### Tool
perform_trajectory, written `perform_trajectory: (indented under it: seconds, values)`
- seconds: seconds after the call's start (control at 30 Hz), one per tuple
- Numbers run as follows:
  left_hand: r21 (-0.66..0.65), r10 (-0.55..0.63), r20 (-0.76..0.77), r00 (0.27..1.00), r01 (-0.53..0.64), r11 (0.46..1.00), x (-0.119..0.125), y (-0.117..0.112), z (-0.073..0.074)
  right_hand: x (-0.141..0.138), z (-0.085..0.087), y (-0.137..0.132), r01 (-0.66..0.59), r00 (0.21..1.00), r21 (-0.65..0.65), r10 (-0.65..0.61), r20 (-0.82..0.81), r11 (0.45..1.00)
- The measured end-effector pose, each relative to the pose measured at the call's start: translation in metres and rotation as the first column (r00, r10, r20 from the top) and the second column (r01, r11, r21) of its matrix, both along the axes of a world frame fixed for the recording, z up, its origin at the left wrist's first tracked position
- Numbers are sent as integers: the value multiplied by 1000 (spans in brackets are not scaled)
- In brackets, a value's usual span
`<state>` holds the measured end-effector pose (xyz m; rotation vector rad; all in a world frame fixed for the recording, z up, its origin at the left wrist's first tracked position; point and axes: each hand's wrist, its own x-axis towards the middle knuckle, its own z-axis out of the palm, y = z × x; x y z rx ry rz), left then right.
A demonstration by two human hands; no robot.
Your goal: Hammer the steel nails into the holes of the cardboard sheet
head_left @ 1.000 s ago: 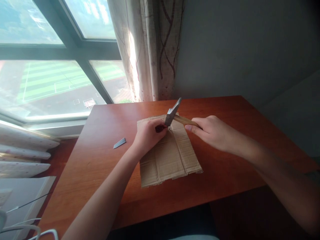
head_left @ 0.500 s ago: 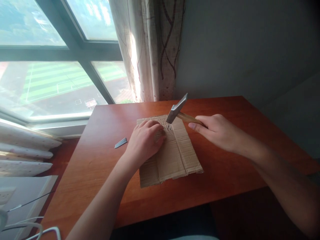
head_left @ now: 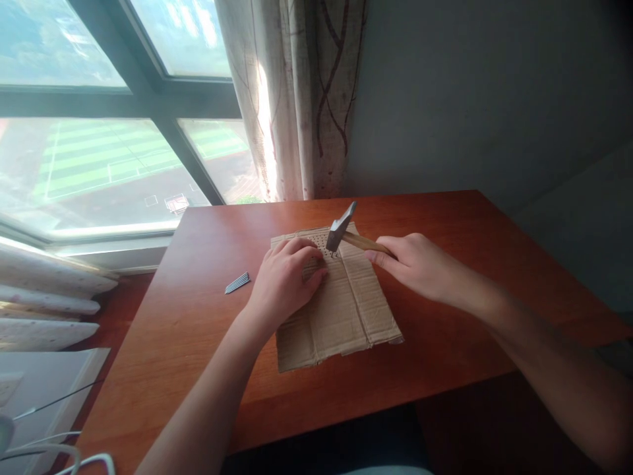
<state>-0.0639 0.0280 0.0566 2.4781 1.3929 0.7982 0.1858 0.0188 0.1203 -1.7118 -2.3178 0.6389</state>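
Note:
A flat piece of brown cardboard (head_left: 341, 310) lies on the red-brown wooden table (head_left: 445, 356). My left hand (head_left: 287, 280) rests flat on the cardboard's upper left part, fingers spread and holding nothing. My right hand (head_left: 415, 264) is closed round the wooden handle of a hammer (head_left: 341, 227). The grey metal hammer head is down at the cardboard's far edge, on a small nail that stands among several small dots or holes there, just beyond my left fingertips.
A small strip of grey nails (head_left: 237, 282) lies on the table left of the cardboard. A window and a patterned curtain (head_left: 306, 99) stand behind the table. White cables (head_left: 59, 455) and white furniture are at the lower left.
My left hand let go of the nail it pinched and lay flat on the cardboard. The hammer rose, then came down again onto the cardboard's far edge.

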Motion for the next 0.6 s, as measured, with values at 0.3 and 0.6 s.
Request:
perform_trajectory:
  seconds: [0.3,0.6]
  values:
    - [-1,-3,13,1000,3,1000,0,0,-3,-2,-7,0,-12,1000,0,12,11,1000]
    - [-8,3,16,1000,-3,1000,0,0,-3,5,-6,-2,24,991,112,-9,-132,993]
